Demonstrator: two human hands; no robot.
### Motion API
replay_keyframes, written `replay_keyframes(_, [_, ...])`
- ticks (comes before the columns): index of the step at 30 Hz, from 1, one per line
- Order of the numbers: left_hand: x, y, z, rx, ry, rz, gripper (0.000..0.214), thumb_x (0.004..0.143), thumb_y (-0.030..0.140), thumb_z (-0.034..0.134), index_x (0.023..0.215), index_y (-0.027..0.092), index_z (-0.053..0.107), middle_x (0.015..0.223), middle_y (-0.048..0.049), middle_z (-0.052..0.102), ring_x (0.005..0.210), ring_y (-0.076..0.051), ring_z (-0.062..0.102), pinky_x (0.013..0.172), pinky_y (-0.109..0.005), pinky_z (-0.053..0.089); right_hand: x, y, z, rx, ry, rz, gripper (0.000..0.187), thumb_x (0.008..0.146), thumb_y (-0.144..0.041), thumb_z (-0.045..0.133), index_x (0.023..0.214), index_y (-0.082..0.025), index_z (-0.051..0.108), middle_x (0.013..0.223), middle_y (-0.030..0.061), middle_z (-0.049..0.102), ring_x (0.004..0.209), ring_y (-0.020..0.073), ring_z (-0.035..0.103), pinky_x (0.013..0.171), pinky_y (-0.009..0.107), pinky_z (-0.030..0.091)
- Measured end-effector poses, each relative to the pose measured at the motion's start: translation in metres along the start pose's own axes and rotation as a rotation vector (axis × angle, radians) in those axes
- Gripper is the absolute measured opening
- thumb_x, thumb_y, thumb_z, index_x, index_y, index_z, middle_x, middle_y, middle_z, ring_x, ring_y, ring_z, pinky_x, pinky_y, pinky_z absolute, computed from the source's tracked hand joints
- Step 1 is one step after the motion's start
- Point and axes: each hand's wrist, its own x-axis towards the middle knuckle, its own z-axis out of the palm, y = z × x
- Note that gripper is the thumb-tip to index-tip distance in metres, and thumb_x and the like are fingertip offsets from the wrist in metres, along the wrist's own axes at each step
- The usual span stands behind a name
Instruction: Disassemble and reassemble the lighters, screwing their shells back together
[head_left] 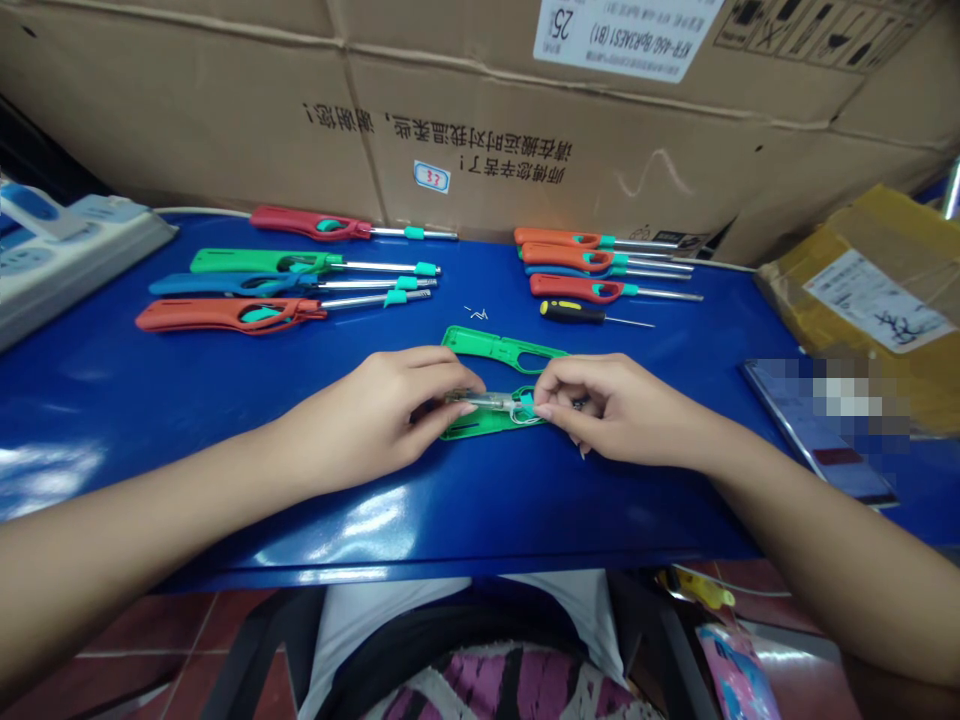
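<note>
The left hand [405, 410] pinches the tank [491, 400] between thumb and finger, nearly closed; the right hand [619, 405] is curled, thumb and fingertip pinching the teal trigger [526, 402], its other fingers partly hidden. The tank is over the near shell [480, 429], with the far shell [480, 342] just beyond. Done well, this calls for light, level pinches and the thin wire [523, 420] clear of the shell's edge
</note>
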Motion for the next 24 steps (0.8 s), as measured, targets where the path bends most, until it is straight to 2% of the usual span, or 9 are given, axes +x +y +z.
replay_keyframes(8, [-0.0005, 0.0018, 0.0017, -0.021, 0.026, -0.056, 0.023, 0.099, 0.025, 0.055, 0.114, 0.016, 0.070, 0.099, -0.0055, 0.070, 0.083, -0.014, 0.066, 0.068, -0.022, 0.052, 0.0014, -0.0001, 0.0033, -0.040, 0.068, -0.085, 0.010, 0.094, -0.024, 0.061, 0.086, -0.018, 0.063, 0.067, -0.0046, 0.054, 0.054, 0.0065, 0.044, 0.053, 0.021, 0.038])
replay_keyframes(14, [-0.0001, 0.0041, 0.0014, 0.000, 0.053, -0.037, 0.026, 0.099, 0.024, 0.054, 0.117, 0.015, 0.070, 0.103, -0.0068, 0.068, 0.089, -0.015, 0.067, 0.076, -0.024, 0.055, 0.0008, 0.0004, 0.0050, -0.020, 0.093, -0.089, 0.008, 0.094, -0.023, 0.061, 0.089, -0.018, 0.064, 0.066, -0.0048, 0.054, 0.053, 0.0065, 0.043, 0.052, 0.021, 0.037])
replay_keyframes(24, [-0.0004, -0.0018, 0.0020, 0.027, 0.115, 0.026, 0.024, 0.100, 0.022, 0.057, 0.118, 0.014, 0.071, 0.102, -0.0067, 0.066, 0.086, -0.014, 0.066, 0.076, -0.024, 0.052, -0.0004, -0.0008, 0.0063, -0.056, 0.180, -0.205, 0.014, 0.097, -0.028, 0.061, 0.087, -0.019, 0.064, 0.068, -0.0038, 0.055, 0.054, 0.0070, 0.043, 0.052, 0.022, 0.036])
